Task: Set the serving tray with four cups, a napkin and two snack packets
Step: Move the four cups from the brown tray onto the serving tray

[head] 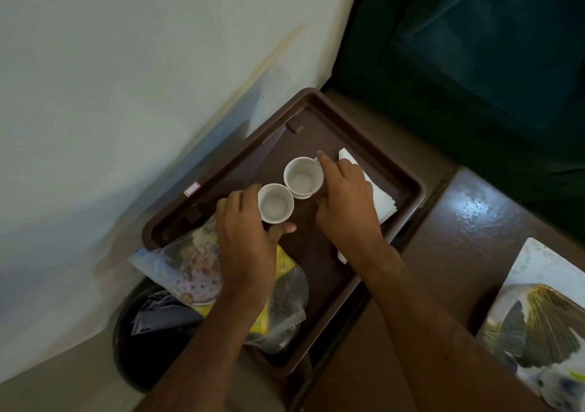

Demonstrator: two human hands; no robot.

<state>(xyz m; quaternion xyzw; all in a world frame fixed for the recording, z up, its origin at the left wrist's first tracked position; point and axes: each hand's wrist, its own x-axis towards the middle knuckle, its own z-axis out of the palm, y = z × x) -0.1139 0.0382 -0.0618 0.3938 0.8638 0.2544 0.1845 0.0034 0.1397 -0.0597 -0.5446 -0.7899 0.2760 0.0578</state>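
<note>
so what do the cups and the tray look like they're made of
The two cups look like white glazed ceramic: smooth, thick-rimmed, faintly glossy. It could be melamine. The tray looks like moulded brown plastic with a semi-matte finish, going by its rounded corners, raised lip and dull sheen.

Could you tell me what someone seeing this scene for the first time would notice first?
Two white cups side by side in the middle of the brown tray: the left hand grips the nearer cup, the right hand touches the farther cup. Snack packets lie at the tray's near left end, a white napkin on its right side.
</note>
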